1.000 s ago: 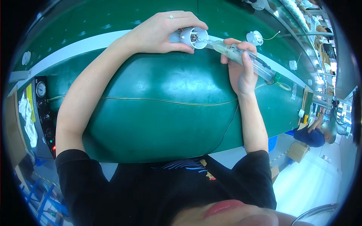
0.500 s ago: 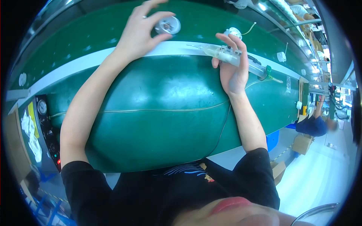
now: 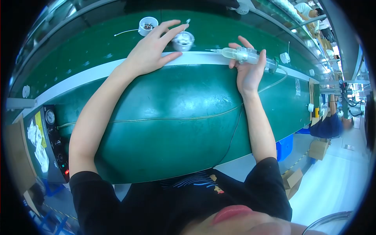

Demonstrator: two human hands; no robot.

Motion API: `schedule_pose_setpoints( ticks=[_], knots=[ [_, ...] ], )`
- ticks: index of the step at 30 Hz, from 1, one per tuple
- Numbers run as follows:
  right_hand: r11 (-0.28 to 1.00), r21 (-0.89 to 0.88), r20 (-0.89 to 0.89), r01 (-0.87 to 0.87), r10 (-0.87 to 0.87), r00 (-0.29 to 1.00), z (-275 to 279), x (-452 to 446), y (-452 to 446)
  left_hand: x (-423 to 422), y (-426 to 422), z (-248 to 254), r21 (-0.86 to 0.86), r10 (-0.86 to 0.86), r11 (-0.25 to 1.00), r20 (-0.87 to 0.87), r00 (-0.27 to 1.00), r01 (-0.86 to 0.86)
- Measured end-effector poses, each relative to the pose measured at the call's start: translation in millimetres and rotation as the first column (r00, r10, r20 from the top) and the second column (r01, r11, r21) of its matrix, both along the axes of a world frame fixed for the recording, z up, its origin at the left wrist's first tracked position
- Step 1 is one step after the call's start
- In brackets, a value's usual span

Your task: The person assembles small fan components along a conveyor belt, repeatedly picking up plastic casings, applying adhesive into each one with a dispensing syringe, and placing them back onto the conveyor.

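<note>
My left hand [image 3: 150, 51] has its thumb and index fingertip on either side of a small round white cup [image 3: 183, 41] with a short wire standing up from it. The hold looks loose, and the cup is slightly blurred. Just left of it, past my knuckles, sits a second white cup [image 3: 148, 26] with small parts inside and a white lead stretched to the left. In my right hand [image 3: 249, 68] lies a clear dispensing syringe [image 3: 244, 56], its thin needle pointing left toward the cup. Its hose runs off the back end.
The green belt [image 3: 219, 27] lies beyond a white rail [image 3: 117, 64]. Another white part [image 3: 285, 58] stands to the right. A thin tube [image 3: 176, 118] crosses the green table [image 3: 164, 152] to a black control box [image 3: 55, 145] with a gauge. A co-worker [image 3: 327, 127] is far right.
The first cup now stands further left, out of my left hand's fingers. The wired white cup has gone from beside the syringe to my left fingertips. My right hand has shifted slightly right.
</note>
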State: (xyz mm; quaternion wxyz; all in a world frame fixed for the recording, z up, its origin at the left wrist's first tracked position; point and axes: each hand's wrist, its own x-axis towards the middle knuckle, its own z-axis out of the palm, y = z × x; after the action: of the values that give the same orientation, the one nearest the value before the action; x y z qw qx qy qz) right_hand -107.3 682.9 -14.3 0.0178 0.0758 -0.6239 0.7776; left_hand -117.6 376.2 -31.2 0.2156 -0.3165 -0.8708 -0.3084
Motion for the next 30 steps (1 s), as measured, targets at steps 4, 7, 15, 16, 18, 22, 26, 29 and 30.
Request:
schedule_pose_setpoints(
  ticks=[4,7,15,16,18,22,26,29,30],
  knots=[
    [0.995,-0.032,-0.021,-0.092,0.092,0.996,-5.8,2.0,6.6,-7.8,-5.0,-2.4,-0.084,-0.004,0.996,0.03,1.0,0.007],
    [0.969,-0.091,-0.04,-0.232,0.229,0.973,-1.8,10.0,0.9,-5.5,-5.2,-0.3,0.086,-0.064,0.995,0.15,0.987,0.052],
    [0.91,-0.097,-0.085,-0.403,0.396,0.915,-8.7,26.1,-16.9,0.2,-14.4,8.5,0.121,-0.2,0.976,0.145,0.969,0.184],
    [0.906,-0.137,-0.043,-0.401,0.399,0.916,-8.3,24.7,-14.5,0.0,-13.5,9.5,0.117,-0.198,0.976,0.149,0.969,0.182],
    [0.894,-0.221,0.043,-0.39,0.409,0.912,-7.8,24.0,-14.7,0.8,-12.6,12.0,0.233,-0.273,0.948,0.25,0.929,0.216],
    [0.957,-0.104,-0.009,-0.271,0.271,0.962,0.5,27.8,-28.5,3.8,-9.6,11.5,0.289,-0.343,0.921,0.293,0.892,0.26],
    [0.956,0.012,-0.056,-0.294,0.294,0.954,-0.5,30.0,-29.5,2.1,-9.8,14.5,0.246,-0.36,0.923,0.286,0.888,0.295],
    [0.951,0.044,-0.075,-0.306,0.309,0.948,-2.5,29.9,-26.2,1.9,-7.7,14.1,0.223,-0.361,0.926,0.284,0.889,0.305],
    [0.948,0.059,-0.088,-0.312,0.316,0.945,-2.6,28.8,-24.8,0.9,-6.3,14.7,0.217,-0.359,0.927,0.279,0.89,0.306]
  ],
)
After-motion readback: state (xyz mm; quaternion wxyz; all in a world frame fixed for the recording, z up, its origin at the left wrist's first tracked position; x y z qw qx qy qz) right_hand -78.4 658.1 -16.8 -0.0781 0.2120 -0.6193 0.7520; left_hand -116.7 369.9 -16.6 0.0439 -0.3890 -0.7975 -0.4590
